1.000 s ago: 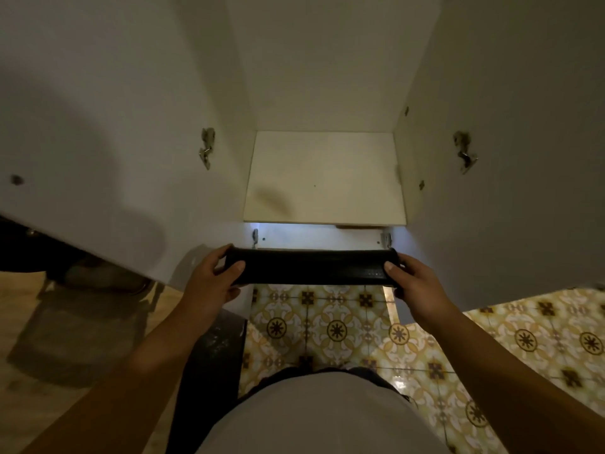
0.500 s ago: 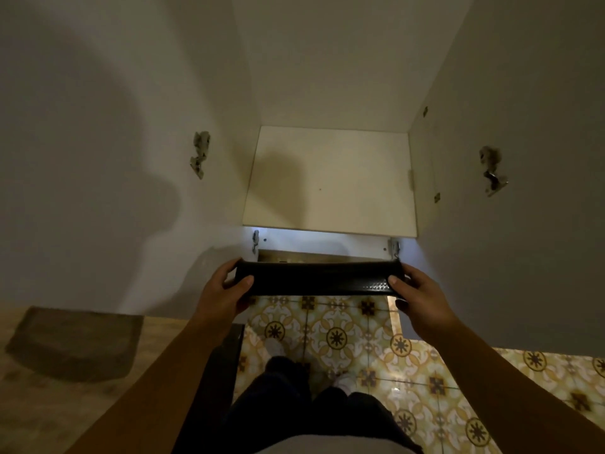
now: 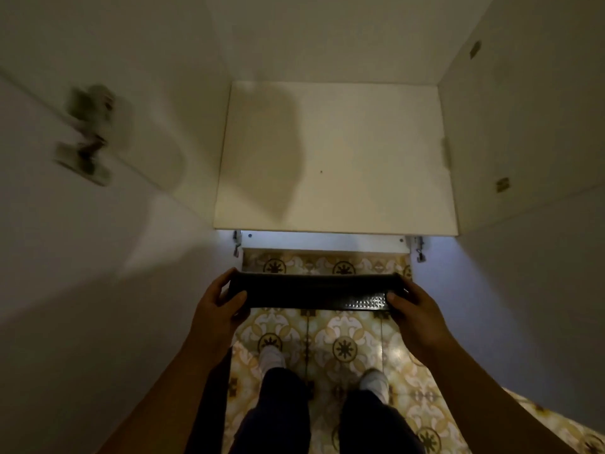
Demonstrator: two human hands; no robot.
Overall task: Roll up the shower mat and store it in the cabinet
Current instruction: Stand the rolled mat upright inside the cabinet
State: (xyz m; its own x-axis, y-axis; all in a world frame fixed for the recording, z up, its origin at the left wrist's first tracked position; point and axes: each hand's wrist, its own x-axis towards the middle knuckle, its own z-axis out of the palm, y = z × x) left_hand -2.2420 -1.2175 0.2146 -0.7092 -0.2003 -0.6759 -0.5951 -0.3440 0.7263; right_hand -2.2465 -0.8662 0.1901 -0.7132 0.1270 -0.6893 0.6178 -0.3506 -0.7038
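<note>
Both grips are closed on the rolled shower mat [image 3: 311, 291]: the left hand [image 3: 217, 309] wraps one end, thumb over the top and fingers curled underneath, and the right hand [image 3: 414, 308] clamps the other end the same way. The mat is a dark, tight roll held level and crosswise in front of the person, with a patch of raised studs catching the light near the right hand. It's in the air, just short of the open cabinet [image 3: 334, 158], whose pale bottom shelf lies bare beyond it with a soft shadow across its left part. Cabinet doors stand open on either side, a blurred metal hinge [image 3: 86, 136] showing on the left door. Below the roll, the patterned floor tiles [image 3: 343, 345] gleam, and the person's dark trousers and light shoes [image 3: 271, 357] stand planted there.
</note>
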